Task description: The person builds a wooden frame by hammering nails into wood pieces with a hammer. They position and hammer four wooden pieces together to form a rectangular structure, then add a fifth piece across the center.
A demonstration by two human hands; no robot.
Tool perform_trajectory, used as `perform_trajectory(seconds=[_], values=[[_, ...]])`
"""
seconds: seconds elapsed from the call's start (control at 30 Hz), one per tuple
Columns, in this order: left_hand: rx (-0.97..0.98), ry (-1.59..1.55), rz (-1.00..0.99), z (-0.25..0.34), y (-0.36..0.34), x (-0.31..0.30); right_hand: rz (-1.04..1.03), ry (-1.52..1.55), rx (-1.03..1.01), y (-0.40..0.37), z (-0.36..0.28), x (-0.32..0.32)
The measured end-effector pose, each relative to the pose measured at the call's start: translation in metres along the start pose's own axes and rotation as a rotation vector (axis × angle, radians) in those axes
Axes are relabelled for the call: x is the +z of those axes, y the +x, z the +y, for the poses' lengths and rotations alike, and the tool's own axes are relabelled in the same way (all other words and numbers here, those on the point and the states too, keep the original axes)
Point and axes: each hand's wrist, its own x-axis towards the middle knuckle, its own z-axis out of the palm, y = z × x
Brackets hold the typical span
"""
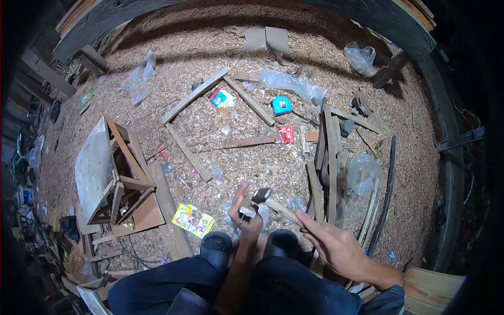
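My right hand grips the wooden handle of a hammer, whose metal head points up and to the left. My left hand is closed on a small pale object, too small to name, right beside the hammer head. Both hands hover over a sawdust-covered floor, just above my black shoes and dark trousers.
A wooden stool frame lies tipped at left next to a flat board. Loose wooden slats are scattered ahead, more slats at right. A blue tape measure, a red packet, a yellow wrapper and plastic bags litter the floor.
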Motion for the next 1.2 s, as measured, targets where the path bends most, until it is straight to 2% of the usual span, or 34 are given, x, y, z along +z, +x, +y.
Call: perform_trajectory(seconds=[0.03, 0.07, 0.1, 0.13, 0.2, 0.23, 0.27, 0.33, 0.43, 0.47, 0.53, 0.6, 0.63, 0.67, 0.7, 0.73, 0.77, 0.8, 0.9, 0.97, 1.03, 1.2], values=[[-0.034, -0.073, -0.035, -0.019, -0.013, -0.006, -0.005, 0.003, 0.004, -0.001, -0.002, 0.002], [-0.067, -0.146, -0.070, -0.019, -0.009, -0.007, 0.214, 0.066, -0.049, 0.000, -0.004, 0.006], [0.051, -0.080, -0.078, -0.015, -0.008, -0.007, 0.434, 0.127, -0.103, -0.001, -0.006, 0.008], [0.049, -0.079, -0.080, -0.014, -0.012, -0.008, 0.433, 0.129, -0.101, -0.001, -0.005, 0.009], [-0.144, -0.189, 0.011, -0.009, -0.013, -0.005, -0.132, 0.113, 0.084, -0.001, -0.004, 0.008], [-0.132, -0.060, -0.059, 0.001, -0.005, -0.009, -0.350, -0.120, 0.145, 0.005, -0.012, -0.007], [-0.127, -0.061, -0.055, -0.004, -0.003, -0.008, -0.347, -0.123, 0.140, 0.006, -0.008, -0.007], [-0.205, -0.100, -0.026, -0.010, -0.005, -0.013, 0.066, 0.059, 0.002, -0.001, 0.000, 0.003], [-0.191, -0.132, -0.016, -0.010, -0.009, -0.011, 0.174, 0.078, -0.083, -0.004, 0.000, 0.019], [-0.177, -0.152, -0.011, -0.010, -0.008, -0.009, 0.175, 0.075, -0.082, -0.001, 0.000, 0.012], [-0.146, -0.195, -0.003, -0.009, -0.006, -0.003, -0.238, -0.049, 0.136, 0.012, -0.005, -0.009], [-0.117, -0.226, 0.009, -0.004, -0.002, -0.002, -0.179, -0.035, 0.094, 0.014, 0.000, -0.002], [-0.090, 0.025, 0.049, 0.001, 0.000, 0.003, -0.046, 0.045, 0.030, 0.015, 0.002, 0.003], [-0.082, 0.021, 0.054, 0.004, 0.006, 0.005, 0.088, 0.125, -0.034, 0.018, 0.004, 0.005], [-0.109, -0.032, 0.051, 0.008, 0.014, 0.007, 0.096, 0.119, -0.039, 0.022, 0.003, 0.006], [-0.135, -0.086, 0.047, 0.017, 0.028, 0.011, 0.143, 0.232, 0.016, 0.028, 0.001, 0.007], [-0.155, 0.001, 0.034, 0.029, 0.040, 0.010, 0.188, 0.345, 0.072, 0.033, 0.000, 0.008], [-0.251, 0.125, -0.036, 0.042, 0.058, 0.011, 0.193, 0.340, 0.068, 0.038, -0.001, 0.011], [-0.336, 0.117, -0.011, 0.062, 0.097, 0.023, 0.414, 0.381, 0.141, 0.056, 0.004, 0.027], [-0.383, 0.348, -0.187, 0.063, 0.116, 0.021, 0.444, 0.400, 0.193, 0.064, 0.011, 0.032], [-0.420, 0.377, -0.240, 0.063, 0.125, 0.020, 0.487, 0.441, 0.271, 0.068, 0.016, 0.038], [-0.469, 0.500, -0.348, 0.056, 0.133, 0.014, 0.501, 0.365, 0.300, 0.078, 0.023, 0.049]])
